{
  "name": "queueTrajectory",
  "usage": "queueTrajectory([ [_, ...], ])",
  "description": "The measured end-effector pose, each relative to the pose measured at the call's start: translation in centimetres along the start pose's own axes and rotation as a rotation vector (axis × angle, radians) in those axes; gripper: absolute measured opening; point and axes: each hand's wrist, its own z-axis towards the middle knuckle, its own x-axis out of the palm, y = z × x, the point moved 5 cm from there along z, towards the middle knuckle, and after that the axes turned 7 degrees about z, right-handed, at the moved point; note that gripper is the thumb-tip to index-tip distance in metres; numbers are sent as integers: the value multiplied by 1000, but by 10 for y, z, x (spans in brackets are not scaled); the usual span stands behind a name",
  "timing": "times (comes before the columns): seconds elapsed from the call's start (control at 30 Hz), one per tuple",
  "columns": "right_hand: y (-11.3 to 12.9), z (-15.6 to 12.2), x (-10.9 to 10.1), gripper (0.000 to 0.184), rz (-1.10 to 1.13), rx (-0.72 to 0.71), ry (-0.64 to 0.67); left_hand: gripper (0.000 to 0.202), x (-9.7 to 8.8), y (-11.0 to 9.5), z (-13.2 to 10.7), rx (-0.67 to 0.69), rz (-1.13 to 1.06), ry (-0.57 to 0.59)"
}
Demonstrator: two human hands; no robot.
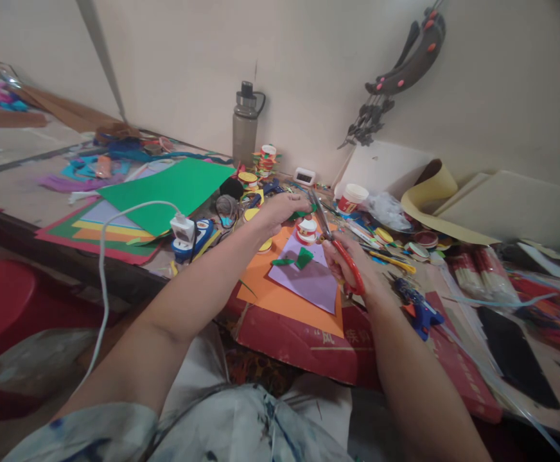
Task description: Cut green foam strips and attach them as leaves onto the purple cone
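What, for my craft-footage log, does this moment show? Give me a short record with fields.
Left hand: pinches a green paper piece
Right hand: grips red-handled scissors, blades pointing away towards the green piece
Under the hands: purple sheet with green scraps, lying on an orange sheet
Right of the hands: blue glue gun
Left of the hands: large green sheet, white charger with cable
Against the wall: grey bottle
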Motion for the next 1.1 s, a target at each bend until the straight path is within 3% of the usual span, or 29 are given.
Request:
queueTrajectory([
  [0.77,-5,2,-9,52,-89,-10,-32,11,-9,-2,2,9,130,33],
  [0.93,-12,8,-11,55,50,-53,-200,8,0,1,1,96,195,97],
  [1.1,-11,8,-20,56,127,-201,-380,2,18,0,-6,257,403,217],
])
